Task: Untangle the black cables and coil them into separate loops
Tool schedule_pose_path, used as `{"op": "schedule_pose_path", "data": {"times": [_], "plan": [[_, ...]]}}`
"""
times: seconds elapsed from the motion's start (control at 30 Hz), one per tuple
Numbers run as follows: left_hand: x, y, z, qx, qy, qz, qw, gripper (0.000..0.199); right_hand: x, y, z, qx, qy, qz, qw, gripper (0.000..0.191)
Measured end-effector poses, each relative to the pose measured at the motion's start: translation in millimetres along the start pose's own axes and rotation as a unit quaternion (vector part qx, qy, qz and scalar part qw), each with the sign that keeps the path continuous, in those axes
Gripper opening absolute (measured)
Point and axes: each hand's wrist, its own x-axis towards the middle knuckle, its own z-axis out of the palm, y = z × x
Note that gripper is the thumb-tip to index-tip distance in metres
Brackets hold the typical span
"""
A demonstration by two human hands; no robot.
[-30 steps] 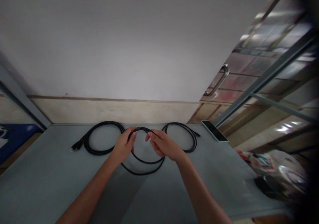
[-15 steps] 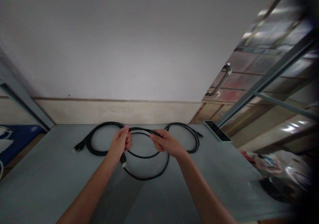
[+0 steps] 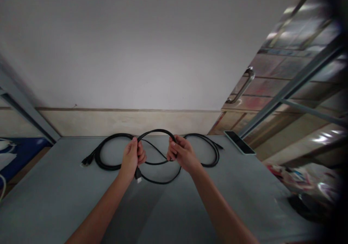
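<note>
A black cable [image 3: 158,130] arches between my two hands, its strands bunched together at the top. My left hand [image 3: 133,153] is closed around it on the left, and a plug [image 3: 138,175] with a pale tip hangs below the fist. On the other side my right hand [image 3: 180,151] pinches the cable between thumb and fingers. Looser loops of the same cable droop beneath both hands. To the left lies a coiled black cable [image 3: 104,167] with its connectors [image 3: 88,159] pointing outward. Another coiled black cable [image 3: 214,153] lies just right of my right hand.
The grey table [image 3: 54,193] meets a wall [image 3: 152,55] at the back. A phone [image 3: 239,142] rests near its back right corner. Metal posts [image 3: 29,110] rise at the sides. A dark object [image 3: 304,206] sits at the right edge, blurred.
The cable between my hands has gone from nearly flat to a raised arch. My right hand has turned more upright, and the lower loop has drawn up and become smaller.
</note>
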Motion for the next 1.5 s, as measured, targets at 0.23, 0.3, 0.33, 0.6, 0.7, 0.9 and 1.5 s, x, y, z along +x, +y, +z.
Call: {"op": "schedule_pose_path", "data": {"times": [0.23, 0.3, 0.33, 0.6, 0.7, 0.9, 1.5], "plan": [[-5.8, -0.7, 6.5, 0.051, 0.003, 0.013, 0.999, 0.049, 9.9, -19.9, 1.0, -0.008, 0.031, 0.030, 0.999, 0.026], [-4.8, -0.6, 4.5, 0.079, 0.006, 0.020, 0.997, 0.049, 9.9, -20.3, 2.9, -0.046, 0.038, 0.023, 0.998, 0.028], [-3.9, -0.4, 3.2, 0.094, 0.007, 0.022, 0.995, 0.049, 9.3, -21.1, 3.1, -0.071, 0.034, 0.023, 0.997, 0.030], [-6.0, 4.7, 5.4, 0.095, -0.042, -0.017, 0.994, 0.051, 6.7, -40.0, -4.5, -0.223, -0.010, 0.023, 0.974, 0.035], [-6.6, 3.7, 5.9, 0.058, -0.065, -0.045, 0.995, 0.050, 6.8, -39.6, -5.0, -0.250, 0.010, 0.005, 0.968, 0.033], [0.2, -1.5, -3.0, -0.015, -0.084, -0.119, 0.989, 0.043, 6.0, -26.2, -10.4, -0.312, 0.028, -0.020, 0.949, 0.034], [-3.9, 8.1, -3.0, -0.043, -0.116, -0.180, 0.976, 0.029, 6.9, 16.0, -31.2, -0.259, 0.217, -0.130, 0.932, 0.028]]}}
